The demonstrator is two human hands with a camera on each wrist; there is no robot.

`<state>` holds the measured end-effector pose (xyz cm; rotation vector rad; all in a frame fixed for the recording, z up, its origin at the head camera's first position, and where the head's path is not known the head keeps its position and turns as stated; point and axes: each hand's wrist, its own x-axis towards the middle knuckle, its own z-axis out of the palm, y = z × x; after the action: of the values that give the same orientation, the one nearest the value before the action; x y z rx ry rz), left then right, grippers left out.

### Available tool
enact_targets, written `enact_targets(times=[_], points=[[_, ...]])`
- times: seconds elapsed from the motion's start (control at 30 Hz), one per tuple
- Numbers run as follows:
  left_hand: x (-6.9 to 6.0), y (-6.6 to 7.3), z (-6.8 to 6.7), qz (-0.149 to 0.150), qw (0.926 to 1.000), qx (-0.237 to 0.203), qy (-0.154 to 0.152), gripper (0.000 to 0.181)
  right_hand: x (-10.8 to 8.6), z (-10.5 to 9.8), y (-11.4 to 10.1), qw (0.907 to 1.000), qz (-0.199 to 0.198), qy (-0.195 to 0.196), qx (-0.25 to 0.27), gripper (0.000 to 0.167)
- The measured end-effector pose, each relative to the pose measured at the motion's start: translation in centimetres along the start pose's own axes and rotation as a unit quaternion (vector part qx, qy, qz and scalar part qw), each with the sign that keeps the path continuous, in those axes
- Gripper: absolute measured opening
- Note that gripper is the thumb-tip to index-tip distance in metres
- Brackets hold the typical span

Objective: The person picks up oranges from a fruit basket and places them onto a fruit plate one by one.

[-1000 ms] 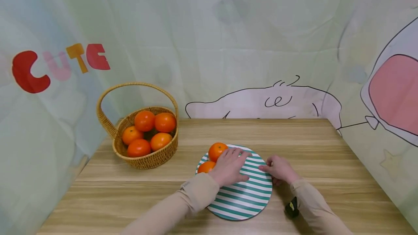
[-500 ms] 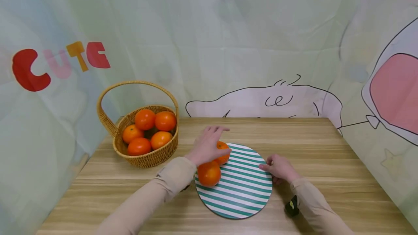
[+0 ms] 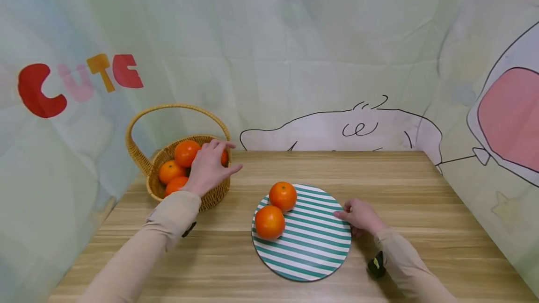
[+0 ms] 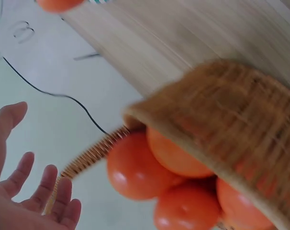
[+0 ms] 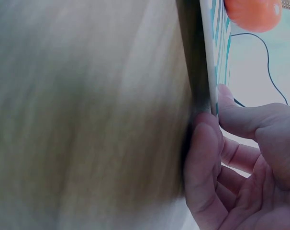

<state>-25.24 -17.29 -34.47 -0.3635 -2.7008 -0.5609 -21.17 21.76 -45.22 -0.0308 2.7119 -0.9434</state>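
Note:
My left hand (image 3: 208, 167) is over the right side of a wicker basket (image 3: 216, 198), fingers spread and nothing in its grasp. Several oranges (image 3: 187, 153) lie inside the basket; the hand hides some of them in the head view. The left wrist view shows this hand (image 4: 37, 201) apart from the oranges (image 4: 135, 165). With thumb above and fingers below, my right hand (image 3: 362, 219) pinches the right edge of a round board (image 3: 316, 244) with green and white stripes. Two oranges, one (image 3: 282, 196) behind the other (image 3: 270, 222), rest on the board's left side.
A tall handle (image 3: 181, 105) arches over the basket at the table's back left. The wooden table (image 3: 404, 176) ends at a printed curtain (image 3: 269, 60) behind and at both sides.
My left hand has moved from above the striped board, past the two oranges, leftward to the basket. The right hand stays at the board's edge.

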Motion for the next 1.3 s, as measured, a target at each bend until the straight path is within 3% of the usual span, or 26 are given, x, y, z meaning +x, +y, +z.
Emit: enact_targets(times=[0.23, 0.53, 0.77, 1.13, 1.3], points=[[0.1, -2.9, -0.5, -0.028, 0.9992, 0.027, 0.007, 0.054, 0.0, -0.1, 0.0, 1.0000, 0.003, 0.001, -0.003, 0.031], [0.4, -4.7, -0.6, -0.063, 0.9971, 0.040, -0.011, 0.068, -0.3, -0.1, -0.1, 1.0000, -0.001, 0.003, 0.001, 0.032], [0.7, -5.2, -0.1, -0.077, 0.9948, 0.039, -0.055, 0.073, -0.2, -0.2, -0.1, 1.0000, 0.003, 0.004, 0.000, 0.032], [1.9, -5.3, 0.9, -0.059, 0.9893, 0.073, -0.111, 0.078, 0.0, -0.1, -0.2, 0.9999, 0.010, 0.004, 0.001, 0.030], [2.4, -5.3, 1.6, -0.060, 0.9881, 0.093, -0.106, 0.076, 0.1, -0.1, -0.1, 0.9999, 0.011, 0.004, 0.003, 0.029]])
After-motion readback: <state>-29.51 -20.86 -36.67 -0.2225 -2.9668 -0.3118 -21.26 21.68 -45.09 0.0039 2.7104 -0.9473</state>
